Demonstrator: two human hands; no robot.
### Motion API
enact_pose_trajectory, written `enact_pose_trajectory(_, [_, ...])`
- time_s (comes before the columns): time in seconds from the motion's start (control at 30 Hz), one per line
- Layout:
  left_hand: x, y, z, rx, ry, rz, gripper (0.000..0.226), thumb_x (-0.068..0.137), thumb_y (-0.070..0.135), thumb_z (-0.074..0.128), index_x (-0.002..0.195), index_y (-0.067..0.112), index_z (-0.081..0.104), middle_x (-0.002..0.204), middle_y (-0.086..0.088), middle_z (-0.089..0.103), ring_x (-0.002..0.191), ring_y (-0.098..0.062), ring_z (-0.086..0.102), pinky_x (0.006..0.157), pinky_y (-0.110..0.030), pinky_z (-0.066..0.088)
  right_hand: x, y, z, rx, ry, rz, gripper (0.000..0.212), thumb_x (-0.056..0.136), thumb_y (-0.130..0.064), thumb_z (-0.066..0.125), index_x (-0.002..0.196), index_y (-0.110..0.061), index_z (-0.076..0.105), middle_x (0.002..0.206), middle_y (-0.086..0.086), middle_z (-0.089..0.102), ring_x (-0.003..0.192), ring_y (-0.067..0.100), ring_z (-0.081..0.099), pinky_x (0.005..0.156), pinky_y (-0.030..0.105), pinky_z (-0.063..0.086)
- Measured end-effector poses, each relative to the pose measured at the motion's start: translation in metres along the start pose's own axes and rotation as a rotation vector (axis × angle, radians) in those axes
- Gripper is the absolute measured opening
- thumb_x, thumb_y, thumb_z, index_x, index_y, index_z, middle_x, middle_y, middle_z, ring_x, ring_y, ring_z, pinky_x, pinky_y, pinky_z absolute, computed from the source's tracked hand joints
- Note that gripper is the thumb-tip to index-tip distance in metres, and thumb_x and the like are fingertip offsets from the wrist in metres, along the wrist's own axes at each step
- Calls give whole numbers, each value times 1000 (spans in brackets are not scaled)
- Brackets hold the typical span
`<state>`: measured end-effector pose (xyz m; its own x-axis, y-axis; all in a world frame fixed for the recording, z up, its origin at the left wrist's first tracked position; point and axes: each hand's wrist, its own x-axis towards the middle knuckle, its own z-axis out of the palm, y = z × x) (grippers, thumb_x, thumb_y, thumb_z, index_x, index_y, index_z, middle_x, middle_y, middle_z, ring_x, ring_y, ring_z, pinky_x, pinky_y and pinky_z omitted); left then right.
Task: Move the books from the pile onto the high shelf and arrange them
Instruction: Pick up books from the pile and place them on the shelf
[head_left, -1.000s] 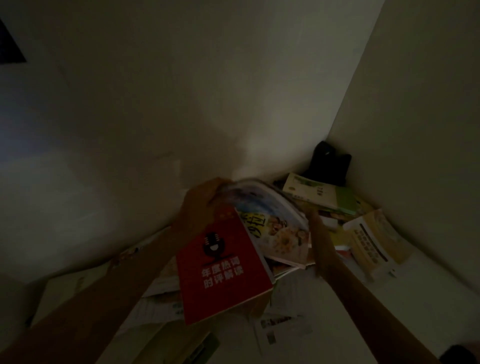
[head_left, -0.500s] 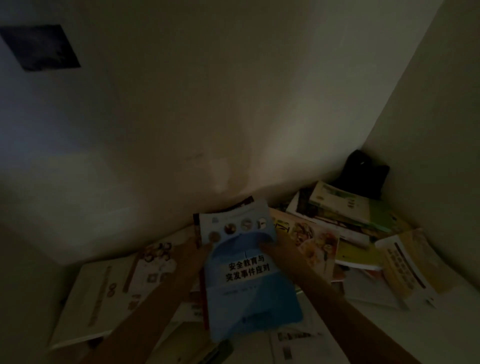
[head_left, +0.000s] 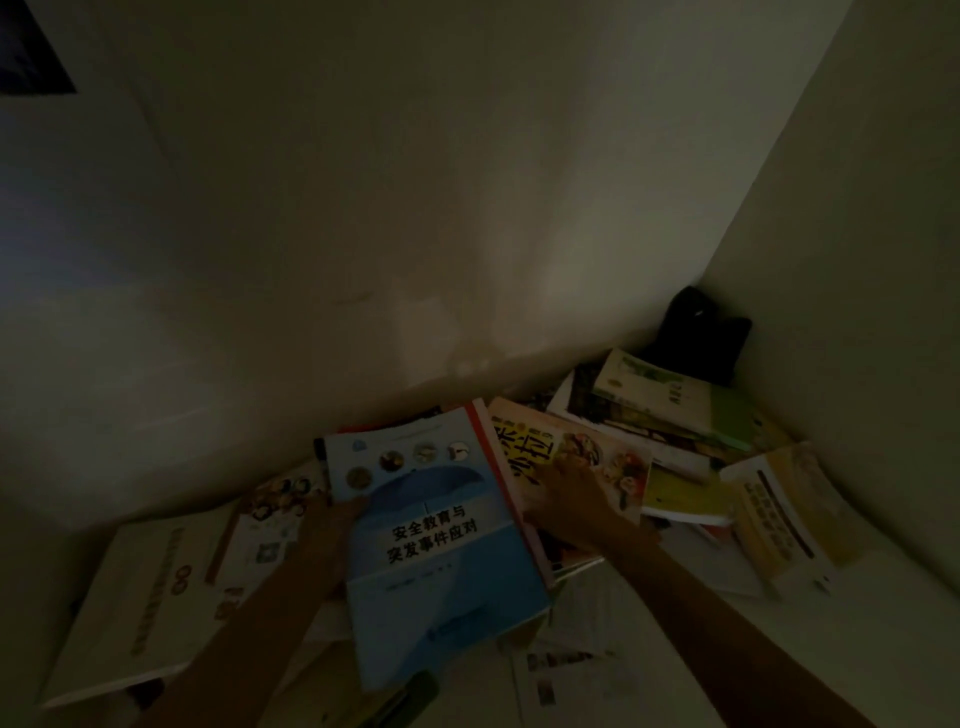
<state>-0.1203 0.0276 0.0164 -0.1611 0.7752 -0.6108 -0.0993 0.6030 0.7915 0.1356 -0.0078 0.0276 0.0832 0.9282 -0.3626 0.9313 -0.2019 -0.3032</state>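
Observation:
A blue and white book (head_left: 436, 545) with Chinese title lies face up in the middle of a dim shelf (head_left: 883, 649). My left hand (head_left: 332, 535) grips its left edge, thumb on the cover. My right hand (head_left: 571, 504) rests with spread fingers on a food-cover book (head_left: 587, 457) just to the right. Further right lie a green and cream book (head_left: 675, 395), a yellow-green book (head_left: 685, 493) and a yellow book (head_left: 789, 514).
A large white book (head_left: 140, 597) and a patterned booklet (head_left: 270, 519) lie at the left. A dark object (head_left: 696, 332) sits in the back right corner. Loose printed pages (head_left: 571, 670) lie at the front. Walls close the shelf behind and at the right.
A red book held a second ago is now under the blue book. The blue book has settled flat, and my right hand has slid off it onto the food-cover book.

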Motion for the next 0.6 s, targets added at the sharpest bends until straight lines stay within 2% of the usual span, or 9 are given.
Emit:
enact_pose_trajectory(0.03, [-1,2,-5,5,-3,26,19,96,-1,40,106,-7,56,118,-22,53,87,-38,53,74,-35,46,-4,7,-1,-51,-57,-19,72,86,-51,56,144,-20,26,153,11,17,140,31,18,113,39,20])
enact_pose_trajectory(0.13, [1,3,-19,-47,-64,55,27,97,-2,37,117,-7,53,103,-25,56,70,-26,46,68,-38,40,-10,21,1,-100,-115,-112,107,67,-86,35,149,-21,12,157,9,1,144,30,4,116,41,12])
enact_pose_trajectory(0.23, [-1,0,-23,-53,-86,60,29,97,1,39,123,-5,50,111,-25,55,82,-27,50,73,-38,43,-15,45,0,-232,-201,-250,132,43,-97,-2,148,-18,-10,154,6,-18,143,23,-16,117,42,-1])
enact_pose_trajectory(0.33, [0,-3,-24,-94,-82,21,18,98,7,40,101,8,58,97,-22,57,75,-26,52,59,-33,50,-18,66,0,-288,-191,-292,112,42,-95,-14,137,-37,-26,157,7,-11,145,31,-8,119,47,7])
enact_pose_trajectory(0.37, [0,-2,-23,-100,-88,6,17,98,11,41,98,9,58,93,-16,57,73,-26,55,58,-33,51,-22,63,-4,-320,-185,-275,106,52,-92,-8,141,-34,-21,158,8,-7,145,32,-5,118,48,11])
enact_pose_trajectory(0.43, [-3,0,-16,-90,-116,-8,20,99,16,41,104,7,58,94,-12,56,66,-20,61,62,-33,53,-24,59,-7,-339,-88,-276,96,77,-80,6,149,-16,7,157,12,9,143,32,6,115,48,24])
enact_pose_trajectory(0.47, [-4,0,-12,-56,-112,-4,25,100,14,38,115,2,54,98,-12,54,68,-18,58,73,-36,51,-20,62,-5,-339,-57,-308,101,76,-81,1,148,-12,17,156,12,13,142,29,9,114,47,26])
enact_pose_trajectory(0.53, [1,-5,-6,-57,-68,5,36,101,3,26,131,-14,34,113,-16,47,84,-30,51,96,-43,36,-19,68,-2,-315,-131,-313,127,50,-91,-17,149,-16,9,156,3,-4,143,22,-2,117,41,12])
enact_pose_trajectory(0.6, [-2,-7,-3,-30,-70,21,33,99,1,28,127,-7,44,121,-16,48,104,-40,48,94,-47,36,-22,68,-2,-281,-153,-260,119,53,-90,-11,150,-22,3,158,0,-7,145,24,-4,117,40,8])
